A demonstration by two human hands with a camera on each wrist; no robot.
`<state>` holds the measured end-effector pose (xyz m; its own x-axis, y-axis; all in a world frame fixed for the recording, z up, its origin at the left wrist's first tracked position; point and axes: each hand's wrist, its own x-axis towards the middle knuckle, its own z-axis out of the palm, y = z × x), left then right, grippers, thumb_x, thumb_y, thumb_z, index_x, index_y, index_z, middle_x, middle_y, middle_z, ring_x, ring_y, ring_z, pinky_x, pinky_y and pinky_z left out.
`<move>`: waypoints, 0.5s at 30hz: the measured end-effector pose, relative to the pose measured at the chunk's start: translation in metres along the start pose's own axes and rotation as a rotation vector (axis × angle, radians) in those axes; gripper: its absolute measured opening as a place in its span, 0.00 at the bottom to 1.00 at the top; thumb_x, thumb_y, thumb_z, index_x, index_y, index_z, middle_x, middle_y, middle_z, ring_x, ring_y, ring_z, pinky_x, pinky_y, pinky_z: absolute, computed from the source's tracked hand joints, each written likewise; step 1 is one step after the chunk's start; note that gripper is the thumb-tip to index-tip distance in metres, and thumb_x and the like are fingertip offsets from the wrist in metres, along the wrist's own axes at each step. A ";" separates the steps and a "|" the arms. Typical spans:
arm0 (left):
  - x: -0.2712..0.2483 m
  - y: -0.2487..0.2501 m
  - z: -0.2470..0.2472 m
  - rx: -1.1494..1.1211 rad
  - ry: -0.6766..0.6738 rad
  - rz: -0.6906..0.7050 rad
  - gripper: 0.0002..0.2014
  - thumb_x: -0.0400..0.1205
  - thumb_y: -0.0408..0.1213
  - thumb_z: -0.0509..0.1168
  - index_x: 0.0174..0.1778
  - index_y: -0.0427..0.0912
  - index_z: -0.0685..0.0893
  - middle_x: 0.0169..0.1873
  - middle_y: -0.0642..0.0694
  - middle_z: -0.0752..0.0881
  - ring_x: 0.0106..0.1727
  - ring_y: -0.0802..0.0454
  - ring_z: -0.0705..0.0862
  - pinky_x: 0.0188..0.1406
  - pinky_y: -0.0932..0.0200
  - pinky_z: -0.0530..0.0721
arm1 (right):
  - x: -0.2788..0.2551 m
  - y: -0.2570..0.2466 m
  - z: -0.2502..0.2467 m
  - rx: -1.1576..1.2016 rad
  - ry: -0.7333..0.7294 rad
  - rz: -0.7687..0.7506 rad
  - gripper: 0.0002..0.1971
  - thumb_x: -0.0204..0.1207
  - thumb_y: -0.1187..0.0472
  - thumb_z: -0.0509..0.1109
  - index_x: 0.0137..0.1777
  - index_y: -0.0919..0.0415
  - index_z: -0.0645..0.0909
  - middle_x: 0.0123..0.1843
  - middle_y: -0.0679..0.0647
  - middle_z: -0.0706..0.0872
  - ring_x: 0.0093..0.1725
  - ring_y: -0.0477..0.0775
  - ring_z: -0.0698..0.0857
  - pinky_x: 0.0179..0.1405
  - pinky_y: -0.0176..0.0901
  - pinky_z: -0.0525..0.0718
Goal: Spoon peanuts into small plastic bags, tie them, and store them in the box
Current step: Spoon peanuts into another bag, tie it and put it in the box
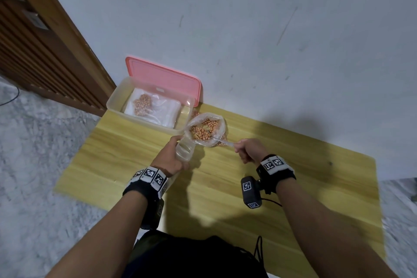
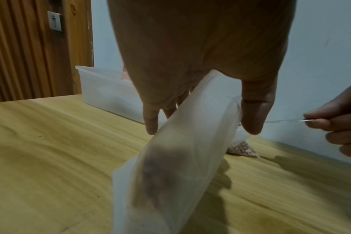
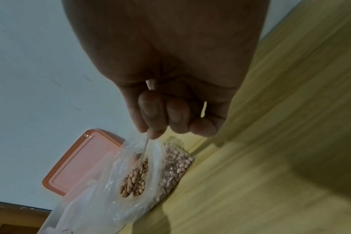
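Observation:
A big clear bag of peanuts (image 1: 206, 130) stands open on the yellow wooden table (image 1: 293, 176), just right of the clear plastic box (image 1: 117, 97). My right hand (image 1: 244, 149) pinches the handle of a clear plastic spoon (image 1: 222, 141) whose bowl reaches into the peanuts (image 3: 133, 182). My left hand (image 1: 171, 156) grips a small clear plastic bag (image 2: 180, 150) beside the big bag; some peanuts show dimly through its lower part. The box holds a filled peanut bag (image 1: 142, 104) lying on flat empty bags.
The box's pink lid (image 1: 167, 79) leans against the grey wall behind it. A brown wooden door (image 1: 33, 40) stands at the left. The table's left edge (image 1: 76, 158) drops to a marble floor. Bare tabletop lies in front of and to the right of my hands.

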<state>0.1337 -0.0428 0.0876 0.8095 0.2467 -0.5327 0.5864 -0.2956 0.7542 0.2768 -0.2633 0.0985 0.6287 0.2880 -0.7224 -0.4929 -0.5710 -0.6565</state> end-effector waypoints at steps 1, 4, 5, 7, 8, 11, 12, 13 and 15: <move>0.000 0.000 0.000 -0.004 0.000 0.006 0.44 0.68 0.16 0.73 0.78 0.43 0.64 0.50 0.58 0.80 0.47 0.65 0.80 0.32 0.74 0.78 | -0.003 -0.001 -0.003 -0.003 -0.005 -0.012 0.15 0.78 0.72 0.63 0.29 0.66 0.73 0.13 0.52 0.70 0.11 0.47 0.66 0.15 0.34 0.68; -0.001 0.000 0.001 -0.009 0.002 0.019 0.45 0.67 0.16 0.73 0.79 0.42 0.64 0.49 0.58 0.80 0.48 0.63 0.80 0.35 0.72 0.77 | -0.010 -0.005 -0.012 -0.026 -0.031 -0.057 0.14 0.78 0.71 0.64 0.29 0.65 0.74 0.14 0.51 0.71 0.12 0.47 0.66 0.17 0.34 0.69; -0.001 0.000 0.001 -0.013 0.000 0.022 0.45 0.67 0.16 0.73 0.79 0.42 0.64 0.49 0.58 0.79 0.48 0.61 0.80 0.36 0.72 0.76 | -0.014 -0.009 -0.015 -0.035 -0.044 -0.070 0.14 0.78 0.70 0.65 0.29 0.65 0.74 0.13 0.51 0.71 0.12 0.47 0.66 0.17 0.34 0.69; -0.001 0.000 0.001 -0.024 -0.004 0.028 0.45 0.66 0.16 0.74 0.78 0.41 0.64 0.50 0.58 0.79 0.49 0.59 0.80 0.36 0.71 0.77 | -0.021 -0.018 -0.019 -0.045 -0.071 -0.091 0.15 0.79 0.70 0.65 0.29 0.65 0.74 0.12 0.50 0.70 0.12 0.46 0.66 0.17 0.33 0.69; -0.001 0.000 0.001 -0.032 -0.006 0.030 0.46 0.66 0.15 0.74 0.78 0.41 0.64 0.50 0.57 0.80 0.50 0.59 0.81 0.37 0.71 0.77 | -0.025 -0.023 -0.021 -0.047 -0.081 -0.105 0.15 0.79 0.70 0.65 0.29 0.66 0.74 0.12 0.50 0.70 0.12 0.46 0.66 0.17 0.33 0.69; 0.001 0.000 -0.001 -0.069 -0.009 0.032 0.47 0.64 0.16 0.76 0.78 0.42 0.65 0.53 0.53 0.81 0.55 0.51 0.83 0.45 0.64 0.81 | -0.037 -0.040 -0.024 -0.078 -0.107 -0.145 0.15 0.77 0.71 0.65 0.28 0.67 0.75 0.12 0.50 0.70 0.13 0.47 0.66 0.21 0.37 0.68; 0.002 0.000 -0.002 -0.077 -0.008 0.032 0.48 0.63 0.16 0.77 0.77 0.42 0.64 0.55 0.51 0.81 0.57 0.48 0.83 0.49 0.60 0.83 | -0.041 -0.045 -0.024 -0.093 -0.123 -0.150 0.15 0.77 0.71 0.64 0.28 0.67 0.75 0.12 0.50 0.70 0.13 0.47 0.66 0.22 0.37 0.68; 0.002 0.000 -0.003 -0.084 -0.003 0.035 0.49 0.62 0.16 0.77 0.77 0.42 0.64 0.57 0.49 0.81 0.59 0.46 0.83 0.52 0.55 0.85 | -0.045 -0.050 -0.024 -0.115 -0.137 -0.159 0.15 0.77 0.71 0.65 0.28 0.67 0.75 0.12 0.50 0.70 0.14 0.47 0.66 0.22 0.37 0.69; 0.001 0.000 -0.003 -0.103 0.008 0.044 0.50 0.60 0.16 0.78 0.77 0.42 0.65 0.60 0.46 0.80 0.62 0.42 0.83 0.58 0.46 0.86 | -0.050 -0.056 -0.022 -0.188 -0.142 -0.193 0.13 0.76 0.69 0.67 0.29 0.66 0.77 0.14 0.51 0.71 0.16 0.48 0.67 0.22 0.35 0.71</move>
<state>0.1348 -0.0393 0.0881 0.8340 0.2431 -0.4954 0.5438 -0.2098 0.8125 0.2866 -0.2623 0.1763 0.6028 0.5021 -0.6201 -0.2439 -0.6240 -0.7424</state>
